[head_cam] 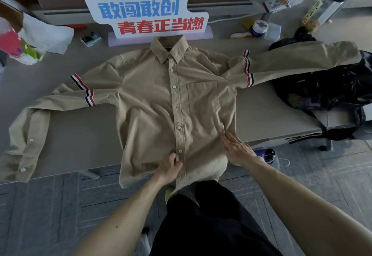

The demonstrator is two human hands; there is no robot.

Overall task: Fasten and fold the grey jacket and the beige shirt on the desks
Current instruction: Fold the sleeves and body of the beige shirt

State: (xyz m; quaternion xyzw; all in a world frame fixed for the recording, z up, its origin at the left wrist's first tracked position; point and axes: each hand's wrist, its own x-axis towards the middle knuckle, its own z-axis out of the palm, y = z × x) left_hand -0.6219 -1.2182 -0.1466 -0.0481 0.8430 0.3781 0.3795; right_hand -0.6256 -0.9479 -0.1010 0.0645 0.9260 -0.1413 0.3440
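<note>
Left grip (170, 165) pinches the beige shirt (149, 99) placket — right grip (237, 149) lies flat beside — backpack (322, 91) under sleeve.

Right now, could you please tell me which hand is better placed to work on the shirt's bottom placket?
The left hand, probably: it pinches the placket just below the lowest visible button of the beige shirt. The right hand lies flat on the cloth, further aside.

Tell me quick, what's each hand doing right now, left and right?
Left hand: pinching the beige shirt at its buttoned front, near the hem.
Right hand: open, fingers flat on the shirt's lower side.
</note>
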